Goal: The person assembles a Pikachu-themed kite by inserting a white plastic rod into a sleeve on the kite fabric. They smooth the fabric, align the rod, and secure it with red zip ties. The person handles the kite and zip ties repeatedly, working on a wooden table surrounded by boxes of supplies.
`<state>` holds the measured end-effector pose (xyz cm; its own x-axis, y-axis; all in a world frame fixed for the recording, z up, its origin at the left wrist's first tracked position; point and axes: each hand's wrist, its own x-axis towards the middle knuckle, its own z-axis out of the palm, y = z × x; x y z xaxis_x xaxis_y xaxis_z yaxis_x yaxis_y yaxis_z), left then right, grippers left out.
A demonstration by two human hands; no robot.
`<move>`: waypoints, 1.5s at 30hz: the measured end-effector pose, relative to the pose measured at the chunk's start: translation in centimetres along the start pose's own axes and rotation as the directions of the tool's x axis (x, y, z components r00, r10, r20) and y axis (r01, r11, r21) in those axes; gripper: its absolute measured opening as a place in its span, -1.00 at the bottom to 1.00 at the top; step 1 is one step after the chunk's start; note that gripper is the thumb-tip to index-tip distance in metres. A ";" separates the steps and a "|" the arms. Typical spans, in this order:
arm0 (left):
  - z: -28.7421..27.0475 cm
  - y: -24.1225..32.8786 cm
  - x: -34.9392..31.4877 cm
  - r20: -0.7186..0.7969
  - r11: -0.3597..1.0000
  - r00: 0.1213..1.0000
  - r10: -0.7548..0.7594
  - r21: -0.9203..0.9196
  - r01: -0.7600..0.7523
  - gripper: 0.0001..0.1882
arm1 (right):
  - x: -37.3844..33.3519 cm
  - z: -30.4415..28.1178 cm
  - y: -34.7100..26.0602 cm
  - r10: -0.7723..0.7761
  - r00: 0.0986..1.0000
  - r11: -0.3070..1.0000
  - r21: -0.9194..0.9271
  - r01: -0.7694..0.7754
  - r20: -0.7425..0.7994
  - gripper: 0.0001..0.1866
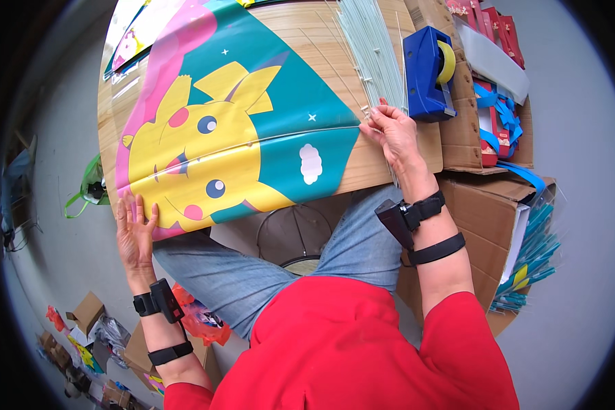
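Spreading its fingers, the left hand rests open on the near left edge of a glossy, flexible sheet printed in teal, pink and yellow. This sheet covers the left and middle of the light wooden desk. A thin, straight, pale rod crosses it from left to right, and the right hand pinches the rod's right end. Farther off lie many thin, pale green sticks, left of a blue plastic tape dispenser.
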<state>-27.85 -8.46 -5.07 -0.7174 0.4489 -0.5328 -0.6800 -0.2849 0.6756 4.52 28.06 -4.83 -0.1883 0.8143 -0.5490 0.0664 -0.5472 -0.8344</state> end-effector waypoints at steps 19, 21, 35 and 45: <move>-0.1 -0.2 0.0 -0.012 1.000 1.000 0.011 -0.008 -0.011 -0.61 | -0.1 -0.3 0.5 0.018 1.000 1.000 0.020 -0.018 0.007 -0.89; -0.1 -0.3 0.0 -0.011 1.000 1.000 0.015 0.009 -0.015 -0.61 | -0.2 -0.1 0.3 0.018 1.000 1.000 0.018 -0.018 0.002 -0.90; -0.1 0.0 -0.2 0.023 0.992 0.999 0.028 0.126 -0.030 -0.63 | 0.9 -1.1 1.3 -0.006 0.998 1.000 0.021 0.004 0.066 -0.89; 2.2 1.2 -0.4 -0.055 0.980 0.991 0.119 0.168 -0.108 -0.76 | 1.5 -1.9 1.6 0.021 0.997 1.000 0.007 -0.022 0.081 -0.88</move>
<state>-28.04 -7.13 -2.92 -0.8005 0.3643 -0.4759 -0.5631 -0.1851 0.8054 6.19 28.77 -7.10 -0.2652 0.7842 -0.5609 0.0635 -0.5663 -0.8217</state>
